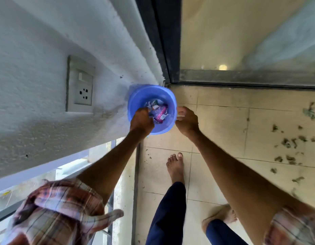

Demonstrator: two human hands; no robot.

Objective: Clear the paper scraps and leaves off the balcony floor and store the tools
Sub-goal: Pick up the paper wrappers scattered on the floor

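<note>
A blue plastic bucket point(168, 96) stands on the tiled floor in the corner, against the white wall. Colourful paper scraps point(157, 112) lie in its bottom. My left hand point(141, 122) is curled over the near left rim, with its fingers reaching inside. Curled fingers and thumb of my right hand point(187, 121) hold the right rim. Dark dry leaves point(288, 144) are scattered over the beige tiles on the right, about an arm's length from the bucket.
The white wall on the left carries a socket plate point(80, 85). A dark-framed glass panel point(241, 32) closes the far side. My bare foot point(176, 167) stands just behind the bucket. A railing gap point(110, 200) opens at the lower left.
</note>
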